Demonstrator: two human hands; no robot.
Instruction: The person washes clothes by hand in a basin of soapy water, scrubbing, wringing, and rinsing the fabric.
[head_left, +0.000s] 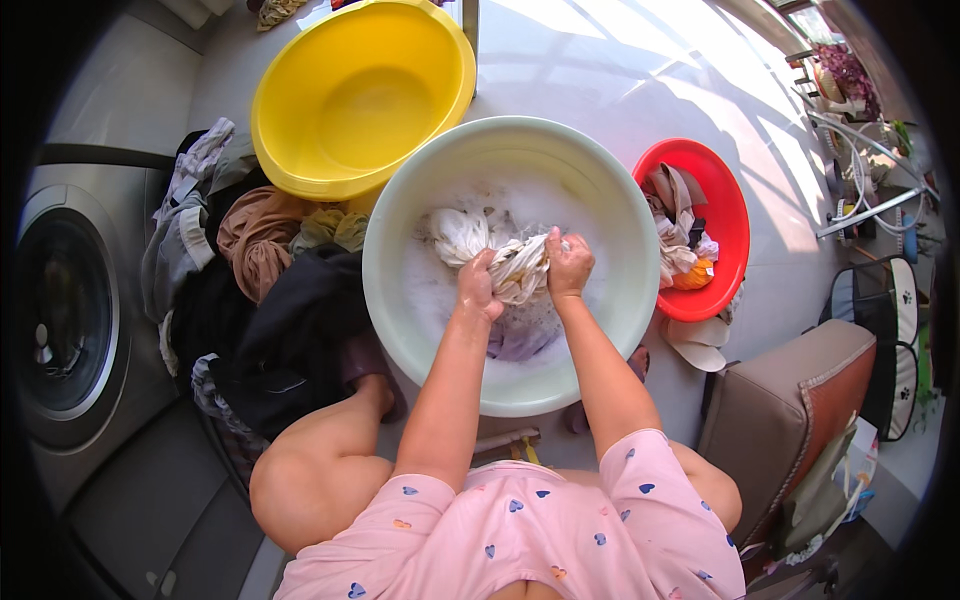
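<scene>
A twisted white cloth (523, 264) stretches between my two wet hands, above the suds in a large pale green basin (512, 401). My left hand (478, 286) grips it near its middle, and its bunched end spreads out to the upper left over the foam. My right hand (568, 262) is closed around the other end. Brownish and dark marks show among the folds. Soapy water (442, 300) with white foam fills the basin's lower part. A purplish cloth (523, 342) lies partly under the suds, just below the hands.
A yellow basin (292, 90) stands behind at the left. Piled laundry (300, 307) lies between the green basin and a front-loading washing machine (67, 300). To the right are a red basin (739, 247) holding clothes, a white cap (694, 345) and a brown padded seat (780, 375).
</scene>
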